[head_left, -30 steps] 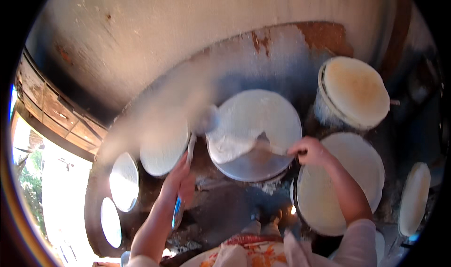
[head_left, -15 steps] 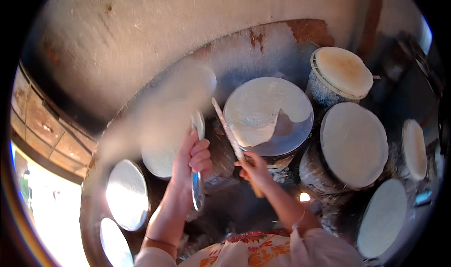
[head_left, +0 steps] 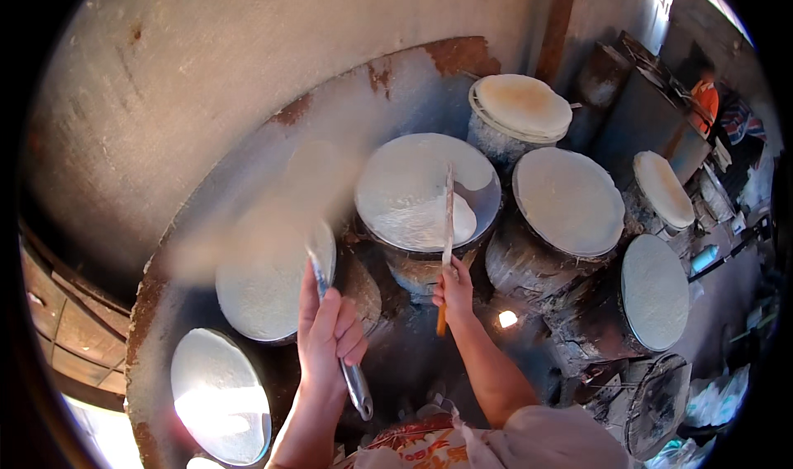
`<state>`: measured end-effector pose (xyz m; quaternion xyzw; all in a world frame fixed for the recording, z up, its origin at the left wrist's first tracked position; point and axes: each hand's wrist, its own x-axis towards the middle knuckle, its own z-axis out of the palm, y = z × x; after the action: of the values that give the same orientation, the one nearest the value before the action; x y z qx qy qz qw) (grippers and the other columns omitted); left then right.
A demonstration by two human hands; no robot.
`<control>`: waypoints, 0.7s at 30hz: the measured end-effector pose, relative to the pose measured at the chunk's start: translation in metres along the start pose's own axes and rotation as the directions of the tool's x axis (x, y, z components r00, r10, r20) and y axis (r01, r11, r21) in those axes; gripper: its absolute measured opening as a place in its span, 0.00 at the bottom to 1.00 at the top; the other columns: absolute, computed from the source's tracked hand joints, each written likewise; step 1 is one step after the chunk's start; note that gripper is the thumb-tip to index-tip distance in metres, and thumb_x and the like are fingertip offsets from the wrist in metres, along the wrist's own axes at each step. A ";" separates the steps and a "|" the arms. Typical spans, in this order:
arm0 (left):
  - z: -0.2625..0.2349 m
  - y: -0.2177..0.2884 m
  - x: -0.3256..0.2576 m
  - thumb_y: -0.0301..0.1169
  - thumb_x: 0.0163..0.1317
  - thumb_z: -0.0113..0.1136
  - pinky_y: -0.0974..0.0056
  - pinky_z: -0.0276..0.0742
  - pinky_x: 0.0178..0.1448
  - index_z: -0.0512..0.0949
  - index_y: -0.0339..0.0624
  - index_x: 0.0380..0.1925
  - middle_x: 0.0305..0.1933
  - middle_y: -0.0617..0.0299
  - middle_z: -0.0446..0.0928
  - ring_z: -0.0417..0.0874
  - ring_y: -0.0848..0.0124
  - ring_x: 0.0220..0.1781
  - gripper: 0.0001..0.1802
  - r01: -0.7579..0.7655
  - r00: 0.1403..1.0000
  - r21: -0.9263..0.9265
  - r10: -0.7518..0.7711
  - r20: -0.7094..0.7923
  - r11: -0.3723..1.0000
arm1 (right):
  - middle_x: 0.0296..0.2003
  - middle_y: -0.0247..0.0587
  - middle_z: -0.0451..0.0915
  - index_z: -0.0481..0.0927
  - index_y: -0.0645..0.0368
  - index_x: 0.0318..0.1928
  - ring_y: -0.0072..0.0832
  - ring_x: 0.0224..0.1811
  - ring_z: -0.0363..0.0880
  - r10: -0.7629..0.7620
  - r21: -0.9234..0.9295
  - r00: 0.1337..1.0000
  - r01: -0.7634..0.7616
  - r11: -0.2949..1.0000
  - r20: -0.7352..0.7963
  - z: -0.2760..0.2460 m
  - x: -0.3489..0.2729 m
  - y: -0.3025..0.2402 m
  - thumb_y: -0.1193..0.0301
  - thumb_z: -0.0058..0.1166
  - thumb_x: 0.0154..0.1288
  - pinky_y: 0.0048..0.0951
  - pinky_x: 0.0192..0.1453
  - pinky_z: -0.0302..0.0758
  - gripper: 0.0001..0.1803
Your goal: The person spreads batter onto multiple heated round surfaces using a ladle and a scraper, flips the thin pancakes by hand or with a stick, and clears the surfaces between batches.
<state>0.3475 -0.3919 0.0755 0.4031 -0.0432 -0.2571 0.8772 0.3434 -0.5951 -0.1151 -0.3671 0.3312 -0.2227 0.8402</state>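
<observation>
My left hand (head_left: 329,337) grips the steel handle of a tool (head_left: 355,384); its far end rises in a blur over a white round sheet (head_left: 273,283) on a drum. My right hand (head_left: 454,291) holds a thin wooden stick (head_left: 447,229) that lies upright across the middle round hot plate (head_left: 425,190). A thin white sheet covers most of that plate, and its right part is folded back off the grey metal. Both forearms enter from the lower edge.
Several more drum-shaped stoves with round white sheets stand around: top (head_left: 522,106), right (head_left: 568,201), far right (head_left: 662,190), lower right (head_left: 652,291), lower left (head_left: 219,395). A stained curved wall (head_left: 206,97) rises behind. A small flame (head_left: 508,318) glows below the drums.
The view has swung left and down. My right hand moved off the sheet's edge, drew back toward me and now holds the stick across the plate. My left hand keeps its tool raised.
</observation>
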 end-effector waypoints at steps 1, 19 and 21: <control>0.003 -0.004 -0.001 0.30 0.69 0.39 0.78 0.50 0.11 0.55 0.66 0.65 0.16 0.73 0.53 0.51 0.85 0.10 0.26 0.017 0.999 0.058 -0.014 -0.041 0.998 | 0.21 0.28 0.65 0.67 0.47 0.55 0.14 0.13 0.55 -0.021 0.019 1.000 0.021 1.000 -0.014 -0.001 0.010 0.001 0.69 0.45 0.68 0.20 0.14 0.53 0.16; 0.064 -0.061 0.060 0.29 0.69 0.40 0.76 0.52 0.12 0.53 0.62 0.66 0.16 0.71 0.54 0.54 0.83 0.11 0.27 -0.026 1.000 0.382 0.029 0.000 0.924 | 0.22 0.32 0.70 0.70 0.52 0.57 0.16 0.13 0.61 0.164 -0.664 0.962 0.023 0.748 0.219 -0.067 0.023 -0.073 0.67 0.47 0.67 0.21 0.14 0.58 0.19; 0.066 -0.060 0.073 0.28 0.68 0.40 0.76 0.53 0.12 0.52 0.60 0.66 0.16 0.72 0.54 0.54 0.83 0.11 0.27 -0.032 0.999 0.451 0.047 -0.022 0.892 | 0.21 0.32 0.71 0.71 0.53 0.56 0.15 0.11 0.62 0.352 -0.597 0.862 -0.074 0.799 0.365 -0.088 -0.020 -0.062 0.67 0.46 0.67 0.20 0.13 0.57 0.18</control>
<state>0.3667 -0.5052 0.0669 0.5982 -0.0955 -0.2159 0.7658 0.2584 -0.6634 -0.1044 -0.5991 0.2143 0.0772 0.7676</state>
